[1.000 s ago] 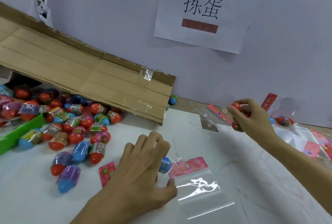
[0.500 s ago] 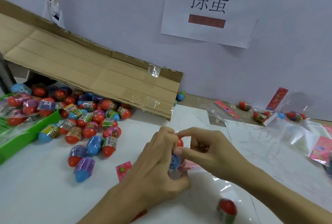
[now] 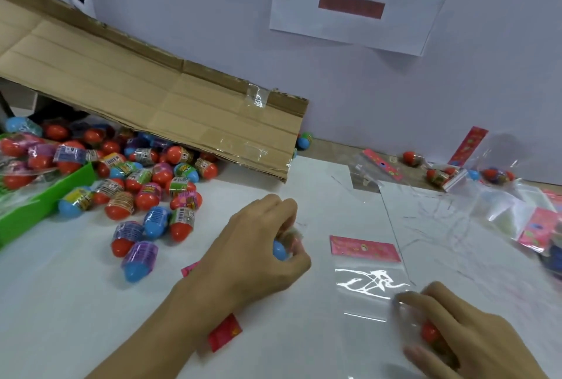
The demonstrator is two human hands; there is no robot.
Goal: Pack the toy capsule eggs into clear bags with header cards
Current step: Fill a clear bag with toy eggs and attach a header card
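At five o'clock the right hand (image 3: 465, 330) curls over a red capsule egg (image 3: 429, 331) at the clear bag's (image 3: 369, 293) open end. The left hand (image 3: 258, 252) grips a blue capsule egg (image 3: 280, 251) at nine o'clock of the bag's pink header card (image 3: 365, 249). Loose eggs (image 3: 146, 193) heap at ten o'clock under the cardboard flap (image 3: 158, 98).

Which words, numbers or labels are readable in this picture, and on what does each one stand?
"拣蛋": large black characters on the white paper sign on the wall, top cut off by the frame.
"6": on one capsule egg's label.
Other egg labels and the pink header card: too small or blurred to read.
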